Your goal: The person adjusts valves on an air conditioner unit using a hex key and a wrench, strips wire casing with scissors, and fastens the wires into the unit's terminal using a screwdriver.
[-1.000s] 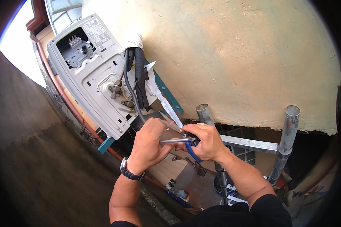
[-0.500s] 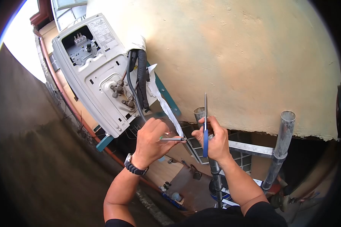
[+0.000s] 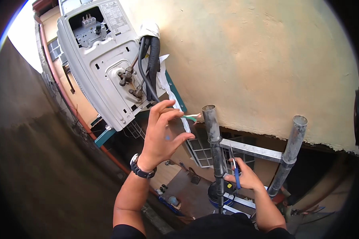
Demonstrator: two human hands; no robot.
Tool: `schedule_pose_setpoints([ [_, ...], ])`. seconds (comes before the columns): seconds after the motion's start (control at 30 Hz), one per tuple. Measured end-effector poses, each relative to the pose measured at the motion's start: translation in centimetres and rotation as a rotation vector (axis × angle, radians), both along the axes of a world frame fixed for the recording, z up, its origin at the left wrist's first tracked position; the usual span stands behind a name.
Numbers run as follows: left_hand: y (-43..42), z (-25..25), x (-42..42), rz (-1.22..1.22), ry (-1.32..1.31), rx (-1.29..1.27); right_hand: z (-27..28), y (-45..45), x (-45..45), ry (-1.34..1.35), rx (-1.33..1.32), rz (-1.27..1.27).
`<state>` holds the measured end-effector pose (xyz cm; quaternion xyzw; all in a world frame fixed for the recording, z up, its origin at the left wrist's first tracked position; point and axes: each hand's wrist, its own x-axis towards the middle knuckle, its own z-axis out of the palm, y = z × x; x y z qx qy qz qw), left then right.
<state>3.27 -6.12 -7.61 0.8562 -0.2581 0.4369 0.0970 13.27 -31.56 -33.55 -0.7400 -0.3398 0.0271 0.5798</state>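
Note:
My left hand (image 3: 163,133) is raised in the middle, its thumb spread away from the curled fingers. A dark cable (image 3: 146,81) comes down from the air conditioner's outdoor unit (image 3: 95,67) and passes behind these fingers. Beside the fingertips stick out its thin wire ends (image 3: 193,117), one green and others pale. Lower on the right, my right hand (image 3: 245,175) is closed around blue-handled scissors (image 3: 237,177), with the narrow metal blades pointing up.
Two upright scaffold pipes (image 3: 212,127) joined by a metal crossbar (image 3: 253,150) stand ahead. Black insulated pipes (image 3: 152,71) and a white wrapping strip (image 3: 163,81) hang beside the unit. A plastered wall (image 3: 259,67) fills the right. The ground (image 3: 199,195) lies far below.
My right hand has moved down and right with the scissors, away from my left hand. My left hand has risen slightly and its thumb and fingers have parted. The view has shifted.

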Motion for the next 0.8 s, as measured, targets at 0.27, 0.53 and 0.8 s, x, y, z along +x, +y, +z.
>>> schedule_pose_setpoints([
  [0.27, 0.1, -10.0, -0.8, -0.23, 0.061, -0.877, -1.1, -4.2, -0.9, 0.294, -0.07, -0.035],
  [0.53, 0.2, -25.5, -0.5, -0.165, 0.712, -1.157, 19.0, -0.1, -1.1, -1.144, -0.478, 0.087],
  [0.8, -1.3, -32.9, -0.6, -0.08, 1.124, -0.992, 33.0, 15.3, -9.1, -1.388, -1.081, 0.27],
])
